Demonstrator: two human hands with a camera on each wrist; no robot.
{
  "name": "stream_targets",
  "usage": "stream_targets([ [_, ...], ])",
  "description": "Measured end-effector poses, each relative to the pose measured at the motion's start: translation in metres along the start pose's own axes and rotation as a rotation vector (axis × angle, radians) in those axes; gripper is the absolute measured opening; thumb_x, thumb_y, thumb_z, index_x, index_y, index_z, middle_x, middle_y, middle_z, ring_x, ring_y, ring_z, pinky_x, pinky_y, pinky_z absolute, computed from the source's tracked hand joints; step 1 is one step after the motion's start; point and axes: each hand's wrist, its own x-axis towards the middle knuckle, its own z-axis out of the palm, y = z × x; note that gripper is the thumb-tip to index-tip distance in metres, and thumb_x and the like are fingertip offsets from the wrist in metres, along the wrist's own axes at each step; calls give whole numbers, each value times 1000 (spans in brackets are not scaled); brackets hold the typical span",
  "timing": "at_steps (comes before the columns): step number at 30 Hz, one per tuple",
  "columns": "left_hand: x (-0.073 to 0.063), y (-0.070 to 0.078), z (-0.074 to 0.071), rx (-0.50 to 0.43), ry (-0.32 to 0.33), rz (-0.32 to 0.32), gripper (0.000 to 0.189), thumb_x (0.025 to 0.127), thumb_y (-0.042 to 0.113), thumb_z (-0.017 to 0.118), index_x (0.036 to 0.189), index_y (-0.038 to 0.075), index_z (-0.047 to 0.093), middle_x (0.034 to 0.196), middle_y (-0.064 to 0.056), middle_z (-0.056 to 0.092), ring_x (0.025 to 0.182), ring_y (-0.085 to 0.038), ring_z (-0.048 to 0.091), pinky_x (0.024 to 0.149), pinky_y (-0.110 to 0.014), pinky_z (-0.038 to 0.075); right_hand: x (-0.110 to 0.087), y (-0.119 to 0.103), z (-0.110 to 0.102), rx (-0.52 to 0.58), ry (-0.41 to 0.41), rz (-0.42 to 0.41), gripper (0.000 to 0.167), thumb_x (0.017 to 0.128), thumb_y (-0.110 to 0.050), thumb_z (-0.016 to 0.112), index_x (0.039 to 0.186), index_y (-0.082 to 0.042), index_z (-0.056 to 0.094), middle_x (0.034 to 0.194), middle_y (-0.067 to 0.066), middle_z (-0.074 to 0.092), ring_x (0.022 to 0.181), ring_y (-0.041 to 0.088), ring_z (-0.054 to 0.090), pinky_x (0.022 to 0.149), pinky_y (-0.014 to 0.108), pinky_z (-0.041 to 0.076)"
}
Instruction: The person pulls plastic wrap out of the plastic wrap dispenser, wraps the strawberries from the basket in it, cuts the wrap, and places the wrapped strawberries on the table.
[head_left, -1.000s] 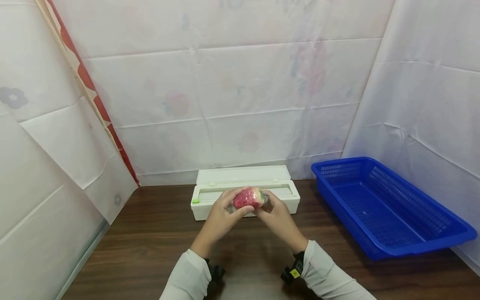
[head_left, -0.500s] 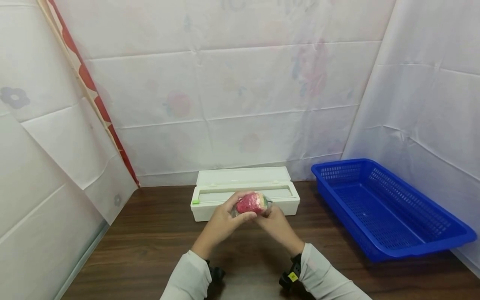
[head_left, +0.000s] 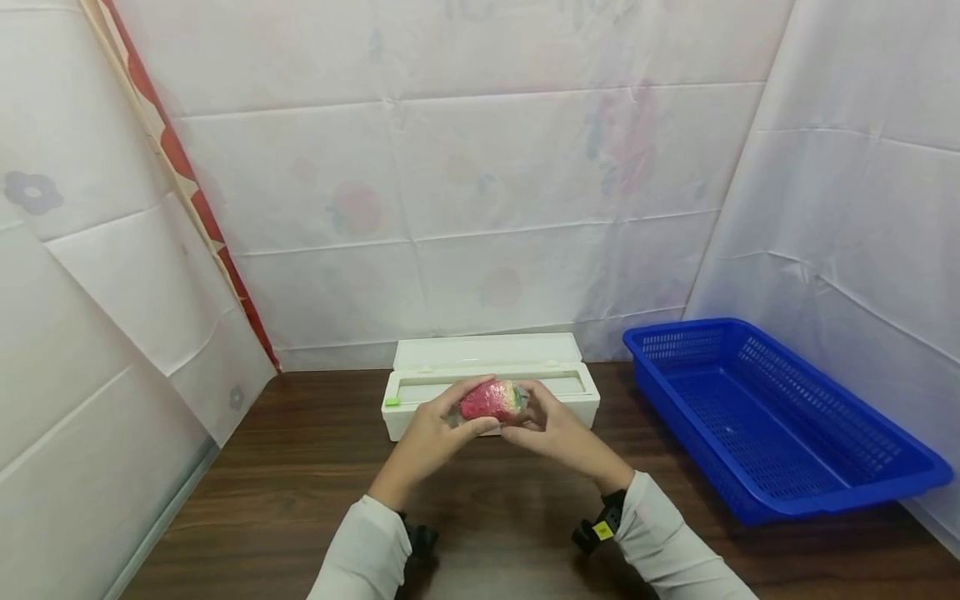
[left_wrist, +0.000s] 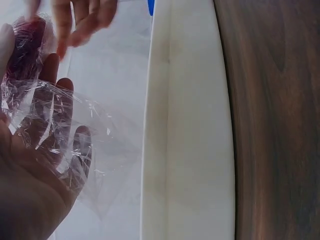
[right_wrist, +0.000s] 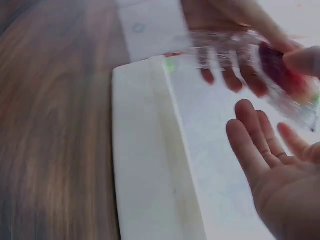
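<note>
A red fruit-like piece, pale yellow and green at its right end, is wrapped in clear cling film. My left hand holds it between thumb and fingers over the front of a white cling film dispenser. Loose, crumpled film trails across the left palm in the left wrist view. At the green end is my right hand; in the right wrist view its fingers are extended and lie just below the wrapped piece. The left fingers behind the piece are partly hidden.
The dispenser's lid stands raised at the back, and a green slider sits at its left end. A blue perforated basket is on the right of the dark wooden table. White patterned sheeting surrounds the table.
The right hand dipped under the green end, then came back up and drew outward to the right, its fingers spreading. The left hand and wrapped piece shifted slightly left.
</note>
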Motion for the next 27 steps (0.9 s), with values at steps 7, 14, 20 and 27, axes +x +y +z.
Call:
stream_targets([
  [7,0,1,-1,2,-2,-9,59,86,36,80,140,38,58,136,3,61,107,-16,62,86,-36,54,0,-9,-7,130,-3,36,51,105,-31,55,150,-11,43,137,16,56,116,28,64,99,45,49],
  [14,0,1,1,-19,-20,29,63,84,29,83,142,32,58,135,2,61,107,-17,61,86,-34,54,2,-8,-2,206,22,56,51,104,-26,57,148,-3,45,133,19,60,112,29,66,98,47,49],
  [20,1,2,-3,24,-15,29,62,86,39,79,144,31,56,140,6,57,124,-15,56,98,-44,49,1,-8,-3,143,96,71,49,100,-28,65,142,-4,53,126,15,65,110,36,66,95,48,51],
  [27,0,5,-18,118,50,70,47,98,34,67,143,23,58,136,6,61,129,-15,53,105,-49,43,1,-9,-10,85,180,102,53,100,-30,65,142,-2,53,127,19,64,110,39,66,96,50,50],
])
